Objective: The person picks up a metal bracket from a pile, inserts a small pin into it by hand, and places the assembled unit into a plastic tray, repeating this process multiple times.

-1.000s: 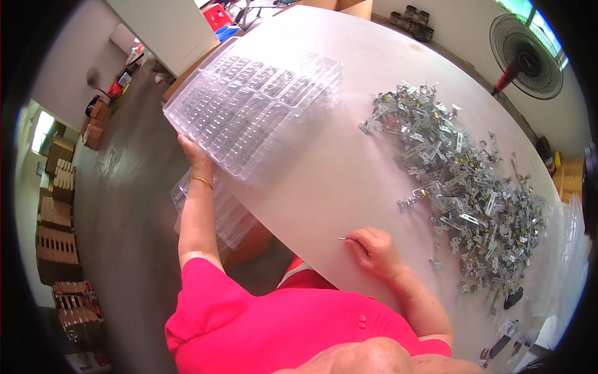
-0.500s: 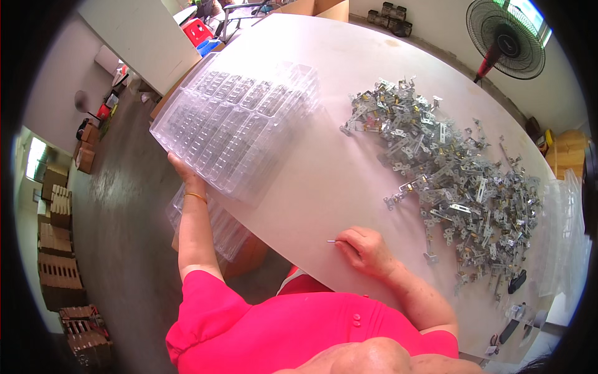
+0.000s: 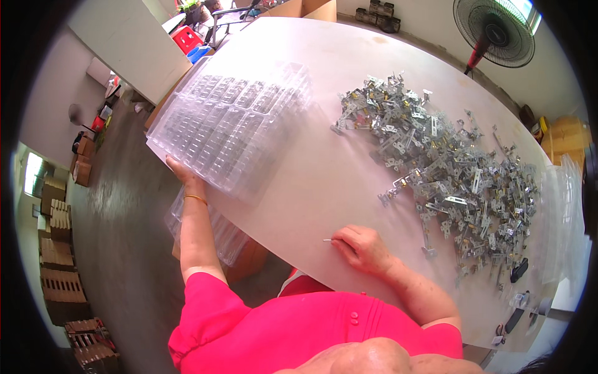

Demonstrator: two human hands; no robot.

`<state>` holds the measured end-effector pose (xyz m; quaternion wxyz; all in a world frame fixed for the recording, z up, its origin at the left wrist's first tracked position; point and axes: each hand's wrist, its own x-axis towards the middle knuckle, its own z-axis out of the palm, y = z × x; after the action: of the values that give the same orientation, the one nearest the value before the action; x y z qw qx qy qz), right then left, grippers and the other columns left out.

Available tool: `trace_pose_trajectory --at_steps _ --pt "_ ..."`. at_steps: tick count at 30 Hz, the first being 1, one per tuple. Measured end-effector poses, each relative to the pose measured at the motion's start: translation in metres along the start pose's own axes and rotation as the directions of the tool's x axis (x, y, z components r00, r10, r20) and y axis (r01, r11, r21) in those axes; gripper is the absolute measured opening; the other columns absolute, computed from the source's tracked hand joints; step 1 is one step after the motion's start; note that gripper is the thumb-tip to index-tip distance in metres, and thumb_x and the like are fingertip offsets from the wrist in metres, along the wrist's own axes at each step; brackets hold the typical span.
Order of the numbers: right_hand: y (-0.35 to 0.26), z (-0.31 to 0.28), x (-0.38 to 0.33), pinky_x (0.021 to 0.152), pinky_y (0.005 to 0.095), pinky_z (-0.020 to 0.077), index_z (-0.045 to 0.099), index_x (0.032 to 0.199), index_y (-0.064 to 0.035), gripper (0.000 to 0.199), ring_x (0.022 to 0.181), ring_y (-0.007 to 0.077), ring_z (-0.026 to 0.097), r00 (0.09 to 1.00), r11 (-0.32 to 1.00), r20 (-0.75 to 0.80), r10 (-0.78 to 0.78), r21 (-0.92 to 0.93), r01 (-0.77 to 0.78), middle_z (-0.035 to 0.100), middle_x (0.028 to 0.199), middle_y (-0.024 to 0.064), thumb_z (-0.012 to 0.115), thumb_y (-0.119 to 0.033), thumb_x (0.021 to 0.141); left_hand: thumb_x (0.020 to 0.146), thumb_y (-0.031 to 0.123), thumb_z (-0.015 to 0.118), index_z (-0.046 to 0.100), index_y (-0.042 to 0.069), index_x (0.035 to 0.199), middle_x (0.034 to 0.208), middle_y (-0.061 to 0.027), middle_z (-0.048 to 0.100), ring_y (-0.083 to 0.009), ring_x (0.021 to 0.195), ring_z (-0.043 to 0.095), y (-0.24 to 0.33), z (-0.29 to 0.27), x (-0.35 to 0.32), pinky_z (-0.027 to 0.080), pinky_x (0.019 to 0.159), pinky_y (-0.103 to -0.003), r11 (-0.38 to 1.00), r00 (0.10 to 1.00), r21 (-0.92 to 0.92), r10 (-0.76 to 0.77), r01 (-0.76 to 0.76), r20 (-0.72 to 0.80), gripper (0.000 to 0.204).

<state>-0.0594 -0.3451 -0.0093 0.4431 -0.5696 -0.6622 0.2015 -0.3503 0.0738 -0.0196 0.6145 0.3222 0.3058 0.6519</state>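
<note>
At the table's left edge, my left hand (image 3: pixel 179 168) is closed at the near edge of a stack of clear plastic trays (image 3: pixel 218 134) with rows of moulded pockets. Its fingertips are partly hidden by the tray edge. My right hand (image 3: pixel 362 249) rests on the table near the front edge, fingers curled in a pinch. A thin metal rod (image 3: pixel 327 240) sticks out from between its thumb and fingers, pointing left; the rest of it is hidden in the hand. To the right of that hand spreads a large heap of small metal brackets (image 3: pixel 448 168), some with brass-coloured parts.
More clear trays (image 3: pixel 233 240) sit lower, over a cardboard box (image 3: pixel 249 258) beside the table. A black object (image 3: pixel 519 269) lies by the heap, with clear plastic sheets (image 3: pixel 564 218) at the right edge. A standing fan (image 3: pixel 495 34) is at the far right. Cartons (image 3: pixel 59 268) line the left wall.
The whole view has shifted slightly, with the table and heap a little further left. Both hands keep nearly the same places and grips.
</note>
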Motion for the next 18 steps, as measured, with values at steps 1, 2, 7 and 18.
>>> trace_pose_trajectory --at_steps 1,2,7,18 --pt "0.000 0.000 0.000 0.065 0.0422 0.0518 0.066 0.093 -0.0048 0.007 0.074 0.0326 0.065 1.000 1.000 -0.004 0.008 -0.001 -0.008 0.065 0.083 0.0127 0.070 -0.009 0.089 0.102 0.053 0.021 0.044 0.003 0.146 0.144 -0.0154 0.051 -0.0316 0.130 0.053 -0.001 0.003 0.000 0.044 0.110 -0.048 1.000 1.000 0.007 0.008 -0.008 -0.008 0.071" --pt "-0.001 -0.001 0.000 0.065 0.0424 0.0520 0.066 0.094 -0.0047 0.007 0.075 0.0330 0.065 1.000 1.000 0.002 0.011 0.005 -0.011 0.065 0.084 0.0129 0.070 -0.009 0.090 0.102 0.054 0.021 0.044 0.002 0.147 0.146 -0.0159 0.049 -0.0322 0.131 0.052 -0.002 0.006 0.000 0.043 0.111 -0.048 1.000 1.000 0.014 0.015 -0.015 -0.016 0.072" --pt "-0.002 0.001 -0.001 0.066 0.0428 0.0523 0.066 0.095 -0.0047 0.007 0.075 0.0340 0.064 1.000 0.999 0.000 0.025 0.021 -0.025 0.065 0.084 0.0134 0.069 -0.010 0.090 0.102 0.055 0.019 0.042 0.002 0.149 0.149 -0.0167 0.046 -0.0334 0.136 0.047 -0.003 0.018 -0.002 0.039 0.114 -0.048 1.000 0.996 0.010 -0.022 0.023 -0.085 0.074" --pt "0.005 0.002 -0.003 0.066 0.0442 0.0519 0.063 0.095 -0.0060 0.007 0.078 0.0348 0.064 0.999 0.998 -0.027 -0.038 0.051 0.039 0.063 0.085 0.0126 0.067 -0.011 0.091 0.101 0.052 0.023 0.055 0.001 0.136 0.138 -0.0163 0.056 -0.0325 0.125 0.054 0.013 0.010 0.010 0.042 0.108 -0.050 0.981 0.998 0.191 -0.041 0.032 0.044 0.070"
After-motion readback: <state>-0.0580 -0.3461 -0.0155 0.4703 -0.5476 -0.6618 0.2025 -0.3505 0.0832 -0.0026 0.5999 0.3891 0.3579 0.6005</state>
